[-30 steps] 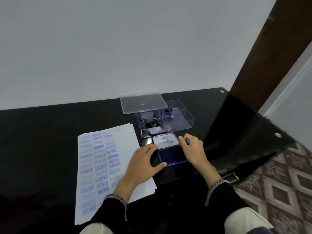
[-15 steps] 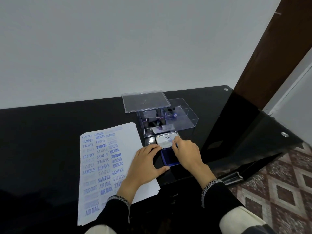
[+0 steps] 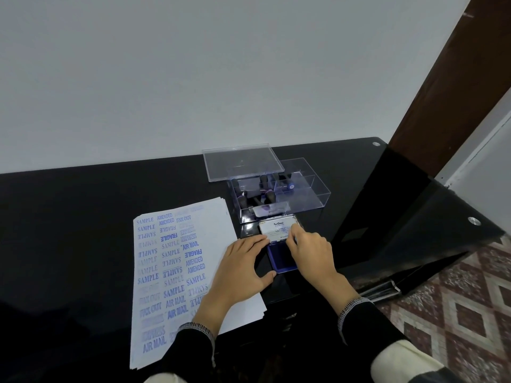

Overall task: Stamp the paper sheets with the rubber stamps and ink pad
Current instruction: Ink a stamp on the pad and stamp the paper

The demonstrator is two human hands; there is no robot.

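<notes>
From the head view, my landmark is the ink pad [image 3: 279,250], which sits on the black table [image 3: 83,217] just in front of me, its long axis running away from my body toward the clear plastic box [image 3: 293,194]. Its hinged lid [image 3: 278,229], white label up, lies at the far end of the pad, and the blue inked surface shows at the near end, between my two hands. My left hand [image 3: 243,266] rests on the pad's left edge, fingers fairly straight and reaching along that side, thumb laid against the near left corner; it steadies rather than clamps. My right hand [image 3: 309,252] lies over the pad's right side with fingers curled, fingertips on the lid's near edge; I judge it pinches the lid, though whether it also holds a stamp I cannot tell. The hands are close together but not touching, the pad between them. The paper sheets [image 3: 177,272], already crowded with blue stamp marks, lie just left of the pad, partly under my left wrist, their long axis parallel to the pad's. The rubber stamps [image 3: 257,194] stand in the box beyond the pad's far end, so my right hand is nearer to them, and the left nearer the paper. The box's loose cover [image 3: 240,161] leans behind the box.
</notes>
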